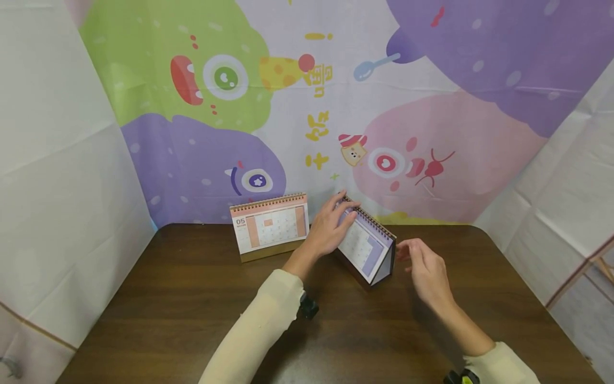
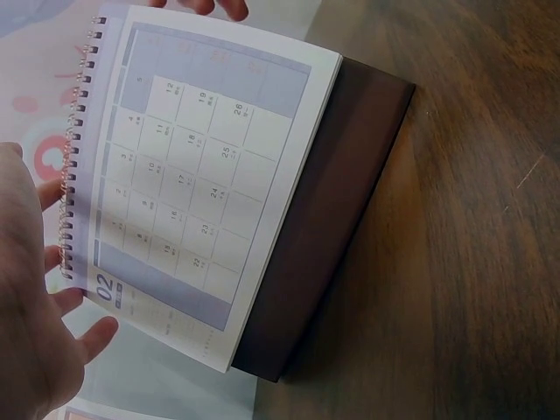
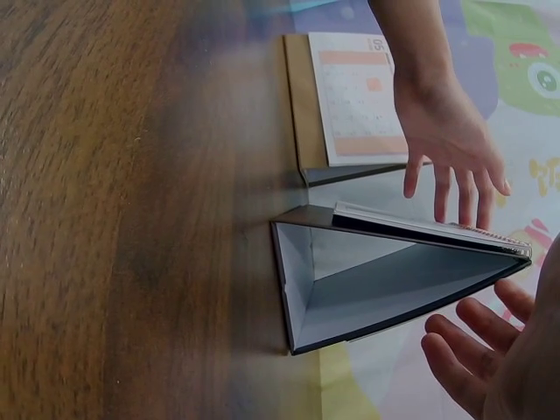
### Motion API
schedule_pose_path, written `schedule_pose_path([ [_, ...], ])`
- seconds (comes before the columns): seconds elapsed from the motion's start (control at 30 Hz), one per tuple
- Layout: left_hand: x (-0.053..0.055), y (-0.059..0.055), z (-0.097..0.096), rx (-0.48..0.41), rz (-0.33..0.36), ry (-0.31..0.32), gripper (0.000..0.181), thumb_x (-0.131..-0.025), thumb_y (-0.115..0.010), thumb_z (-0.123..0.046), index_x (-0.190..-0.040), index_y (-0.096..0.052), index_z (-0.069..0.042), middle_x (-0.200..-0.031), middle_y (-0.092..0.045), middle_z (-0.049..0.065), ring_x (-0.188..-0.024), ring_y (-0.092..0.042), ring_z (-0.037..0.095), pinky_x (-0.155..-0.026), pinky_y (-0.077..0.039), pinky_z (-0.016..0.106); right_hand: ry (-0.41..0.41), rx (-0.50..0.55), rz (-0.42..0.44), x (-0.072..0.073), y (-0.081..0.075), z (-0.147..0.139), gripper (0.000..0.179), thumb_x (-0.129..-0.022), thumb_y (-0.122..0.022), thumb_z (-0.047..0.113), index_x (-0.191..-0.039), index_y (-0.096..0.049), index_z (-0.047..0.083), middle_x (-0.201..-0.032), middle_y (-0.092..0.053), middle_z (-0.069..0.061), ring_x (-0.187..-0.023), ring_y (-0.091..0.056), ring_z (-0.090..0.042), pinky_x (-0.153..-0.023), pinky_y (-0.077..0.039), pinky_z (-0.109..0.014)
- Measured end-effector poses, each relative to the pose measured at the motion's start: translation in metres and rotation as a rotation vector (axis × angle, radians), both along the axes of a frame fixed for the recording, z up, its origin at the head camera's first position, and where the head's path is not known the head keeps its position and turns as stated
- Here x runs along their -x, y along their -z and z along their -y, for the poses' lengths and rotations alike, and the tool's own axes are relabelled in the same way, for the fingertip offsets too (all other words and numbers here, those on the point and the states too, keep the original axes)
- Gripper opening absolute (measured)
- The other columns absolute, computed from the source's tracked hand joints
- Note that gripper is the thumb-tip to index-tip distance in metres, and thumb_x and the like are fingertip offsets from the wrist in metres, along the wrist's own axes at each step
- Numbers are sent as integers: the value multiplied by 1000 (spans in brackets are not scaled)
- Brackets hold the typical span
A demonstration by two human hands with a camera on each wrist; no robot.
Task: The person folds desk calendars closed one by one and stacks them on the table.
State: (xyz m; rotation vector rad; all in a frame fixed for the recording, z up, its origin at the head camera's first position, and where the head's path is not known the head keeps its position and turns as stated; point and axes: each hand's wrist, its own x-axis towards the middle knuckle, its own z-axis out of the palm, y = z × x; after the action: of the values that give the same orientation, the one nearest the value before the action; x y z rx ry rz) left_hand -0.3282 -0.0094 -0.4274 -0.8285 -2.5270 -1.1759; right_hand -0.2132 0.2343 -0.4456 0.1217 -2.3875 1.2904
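Note:
A purple desk calendar (image 1: 360, 240) with a spiral-bound top stands upright, turned at an angle. In the left wrist view its page reads 02 above a dark brown base (image 2: 324, 219). My left hand (image 1: 332, 224) lies at its spiral top edge with fingers spread and extended, not curled round it. Beside the calendar's right end is my right hand (image 1: 426, 272), fingers loosely bent. The right wrist view shows the calendar's hollow triangular side (image 3: 385, 280), with the right fingers (image 3: 477, 346) close behind its back panel. Whether they touch it, I cannot tell.
A pink desk calendar (image 1: 271, 224) showing 05 stands to the left on the dark wooden table (image 1: 192, 309). Behind the table hangs a cloth (image 1: 297, 117) printed with cartoon monsters. White cloth walls (image 1: 53, 160) flank both sides.

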Motion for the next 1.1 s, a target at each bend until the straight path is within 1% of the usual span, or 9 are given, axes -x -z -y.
schedule_pose_path([
  [0.2,0,0,0,7,0,-1,46,-120,-47,-40,-155,-66,-18,-185,-36,16,-173,-33,44,-138,-33,69,-5,14,5,1,1,0,44,-123,-40,24,-117,-76,0,-107,-82,-21,-90,-71,1,-72,-61,-17],
  [0.33,0,0,0,11,3,0,46,-120,-47,-41,-155,-66,-18,-185,-36,17,-173,-34,44,-138,-33,69,-7,21,3,1,0,0,43,-122,-40,21,-117,-76,0,-106,-81,-22,-88,-72,1,-72,-64,-22],
  [0.47,1,0,-1,12,6,-2,46,-120,-47,-41,-155,-66,-18,-184,-36,16,-172,-35,42,-137,-34,68,-6,26,-13,2,-1,1,42,-122,-41,19,-116,-77,-1,-105,-81,-23,-84,-71,2,-71,-64,-23],
  [0.5,1,0,-1,13,7,-4,45,-120,-47,-41,-155,-66,-18,-184,-37,16,-172,-35,42,-137,-34,67,-6,27,-16,2,-1,1,42,-122,-41,19,-117,-78,-1,-105,-81,-23,-83,-71,2,-71,-64,-23],
  [0.63,2,0,-2,15,10,-7,45,-120,-47,-41,-154,-67,-18,-184,-37,15,-172,-36,42,-137,-34,67,-9,13,-14,3,-1,1,44,-123,-39,22,-131,-77,1,-106,-79,-22,-81,-70,1,-70,-62,-22],
  [0.7,2,0,-2,18,14,-6,45,-120,-47,-41,-154,-67,-19,-184,-37,14,-172,-36,42,-137,-35,67,-11,5,-11,3,-2,1,45,-123,-38,23,-135,-75,2,-106,-78,-22,-80,-69,1,-70,-62,-22],
  [0.73,2,-1,-3,19,17,-4,45,-120,-47,-41,-154,-67,-19,-184,-37,14,-172,-35,42,-137,-35,67,-6,5,-10,4,-2,1,45,-124,-38,24,-135,-75,2,-106,-78,-22,-80,-69,1,-70,-61,-21],
  [0.93,1,-2,-3,29,29,-6,46,-121,-46,-43,-154,-66,-20,-185,-35,13,-172,-35,42,-137,-34,68,42,22,12,4,-4,4,44,-123,-37,25,-114,-74,2,-102,-77,-20,-80,-69,-1,-71,-63,-24],
  [1.1,1,-1,-3,29,27,-12,45,-121,-46,-43,-154,-66,-20,-185,-35,13,-172,-35,41,-137,-35,68,35,24,32,3,-4,5,45,-123,-36,24,-112,-75,3,-102,-77,-18,-81,-68,0,-71,-61,-22],
])
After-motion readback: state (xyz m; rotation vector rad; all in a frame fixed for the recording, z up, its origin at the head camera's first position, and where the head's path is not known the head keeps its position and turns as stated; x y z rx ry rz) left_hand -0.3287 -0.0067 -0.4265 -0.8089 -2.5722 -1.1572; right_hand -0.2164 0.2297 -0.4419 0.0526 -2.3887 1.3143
